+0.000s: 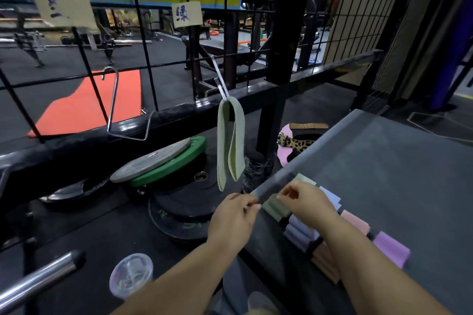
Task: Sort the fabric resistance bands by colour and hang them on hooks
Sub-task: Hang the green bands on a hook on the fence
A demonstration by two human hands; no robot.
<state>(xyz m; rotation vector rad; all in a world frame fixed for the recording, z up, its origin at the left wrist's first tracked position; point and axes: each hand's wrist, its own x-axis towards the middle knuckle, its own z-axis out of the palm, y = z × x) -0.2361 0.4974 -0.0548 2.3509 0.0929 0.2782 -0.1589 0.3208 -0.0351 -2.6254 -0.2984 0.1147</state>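
At the table's (384,161) left edge, the right hand (304,202) pinches a folded green band (275,208) from the mixed row of bands (302,227), left hand (235,215) curled alongside, its grip unclear, probably to join the hanging green band (230,146) on its hook (222,88).

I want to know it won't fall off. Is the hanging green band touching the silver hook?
Touching. The head view shows the green band draped over the lower end of the silver hook and hanging from it.

One band (231,146) hangs on the hook (220,82) off the wire grid (149,65), weight plates (158,161) stacked below-left, folded bands (355,222) lining the table (409,161) edge right, cup (131,275) nearest left.
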